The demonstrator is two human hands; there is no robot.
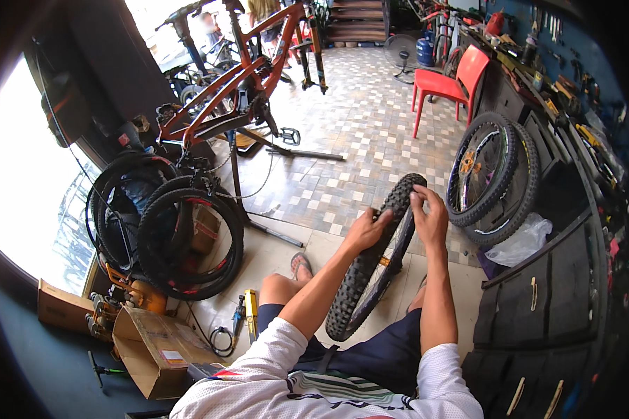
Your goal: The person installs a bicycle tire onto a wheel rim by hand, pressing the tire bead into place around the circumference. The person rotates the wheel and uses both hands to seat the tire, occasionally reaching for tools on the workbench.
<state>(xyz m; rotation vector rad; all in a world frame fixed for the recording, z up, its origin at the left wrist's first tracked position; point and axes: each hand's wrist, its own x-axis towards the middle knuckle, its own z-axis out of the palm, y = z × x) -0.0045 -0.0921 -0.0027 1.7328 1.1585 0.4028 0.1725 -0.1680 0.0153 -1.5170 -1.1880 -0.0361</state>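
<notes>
A bicycle wheel with a knobby black tyre (360, 279) stands upright between my knees, its top reaching away from me. My left hand (367, 229) grips the tyre's left sidewall near the top, thumb over the tread. My right hand (430, 218) presses on the right side of the tyre near its top, fingers curled over the knobs. The rim and spokes show through below my hands.
An orange bike frame (241, 77) hangs on a repair stand (239, 174) ahead left. Several spare tyres (182, 237) lean at the left, two wheels (493, 178) against the dark cabinets (545, 293) at right. A red chair (451, 80), cardboard boxes (154, 346) and a yellow tool (251, 311) lie around.
</notes>
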